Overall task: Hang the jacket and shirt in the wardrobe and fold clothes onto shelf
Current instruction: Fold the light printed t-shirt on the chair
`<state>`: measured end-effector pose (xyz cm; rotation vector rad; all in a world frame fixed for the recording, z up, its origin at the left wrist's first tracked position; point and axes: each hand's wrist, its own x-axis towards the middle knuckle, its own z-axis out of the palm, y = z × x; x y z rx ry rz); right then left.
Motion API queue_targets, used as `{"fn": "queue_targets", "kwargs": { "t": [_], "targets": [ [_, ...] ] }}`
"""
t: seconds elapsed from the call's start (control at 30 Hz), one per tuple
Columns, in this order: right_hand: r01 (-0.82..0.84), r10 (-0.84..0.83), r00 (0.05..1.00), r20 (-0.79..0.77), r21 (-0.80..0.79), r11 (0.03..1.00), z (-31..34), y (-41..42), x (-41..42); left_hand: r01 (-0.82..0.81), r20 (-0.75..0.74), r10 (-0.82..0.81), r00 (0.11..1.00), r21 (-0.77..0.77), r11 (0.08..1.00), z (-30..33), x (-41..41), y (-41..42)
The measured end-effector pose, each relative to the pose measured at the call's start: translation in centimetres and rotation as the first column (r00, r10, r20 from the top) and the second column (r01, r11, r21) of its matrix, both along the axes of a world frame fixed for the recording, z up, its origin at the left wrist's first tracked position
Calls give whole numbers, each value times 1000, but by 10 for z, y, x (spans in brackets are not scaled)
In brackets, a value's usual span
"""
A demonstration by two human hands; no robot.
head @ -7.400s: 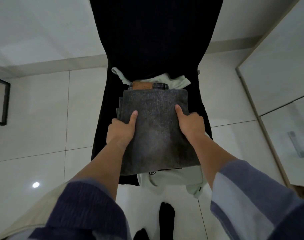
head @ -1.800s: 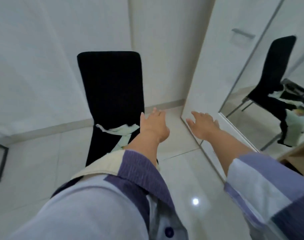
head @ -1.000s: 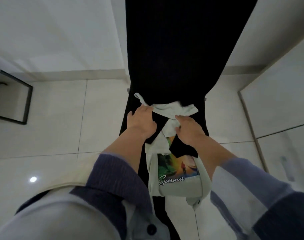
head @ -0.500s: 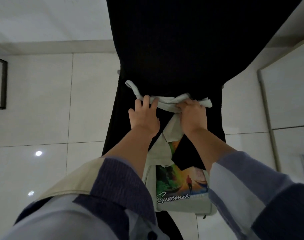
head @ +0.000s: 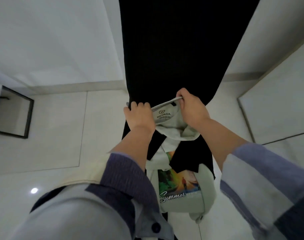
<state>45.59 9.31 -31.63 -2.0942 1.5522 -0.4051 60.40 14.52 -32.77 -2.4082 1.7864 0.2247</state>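
T-shirt (head: 180,186) on chair (head: 173,49) seat, before backrest; wardrobe (head: 277,110) right of chair; frame (head: 13,111) far left.

A tall black fabric-covered chair (head: 173,49) stands in the middle, its high back rising to the top edge. Beneath it lies a glossy floor of large white tiles (head: 57,129) with thin grey joints, and a small bright light reflection (head: 34,190) shows at lower left. A plain white wall (head: 52,40) runs behind. At far left stands a dark-framed rectangular panel (head: 13,113). A pale flat cabinet panel (head: 275,111) stands at right.
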Motion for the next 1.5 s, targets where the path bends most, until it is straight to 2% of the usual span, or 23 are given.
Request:
{"fn": "queue_targets", "kwargs": {
  "t": [0.23,0.37,0.47,0.63,0.8,0.87,1.0,1.07,1.13,1.27,1.3,1.37,1.43,1.5],
  "targets": [
    [54,-58,998,-27,-120,991,110,23,-9,0,64,4,998,-68,998,105,18,24],
    [93,-92,996,16,-140,986,151,36,-23,-52,-132,36,991,-123,991,152,12,37],
    [139,-130,990,62,-175,975,184,43,-26,-68,-242,8,970,-243,968,180,6,43],
    [214,-176,968,176,-227,950,232,41,-28,-129,-344,-17,939,-396,909,224,0,36],
    [326,-246,901,357,-186,927,261,40,-34,-144,-438,-118,891,-521,841,258,-6,35],
    [339,-244,872,425,-165,926,273,40,-35,-169,-474,-161,866,-580,797,276,-8,34],
    [357,-200,839,506,-234,904,312,34,-33,-260,-548,-266,793,-699,666,320,-4,27],
    [360,-187,840,509,-266,894,331,31,-31,-250,-542,-320,777,-733,633,336,2,24],
    [336,-167,861,481,-291,896,346,29,-33,-185,-496,-331,803,-735,653,344,14,22],
    [256,-134,923,361,-316,913,376,29,-39,-30,-470,-326,820,-604,796,366,39,30],
    [237,-120,932,341,-323,916,383,29,-39,13,-439,-304,846,-552,833,373,45,34],
    [210,-97,942,323,-336,918,399,34,-39,128,-225,-257,940,-465,876,389,54,41],
    [183,-73,938,339,-305,935,416,45,-39,161,-63,-216,974,-476,864,403,65,46],
    [87,-20,934,356,-174,981,437,59,-43,112,-78,-193,978,-582,805,416,75,51]
  ]
}}
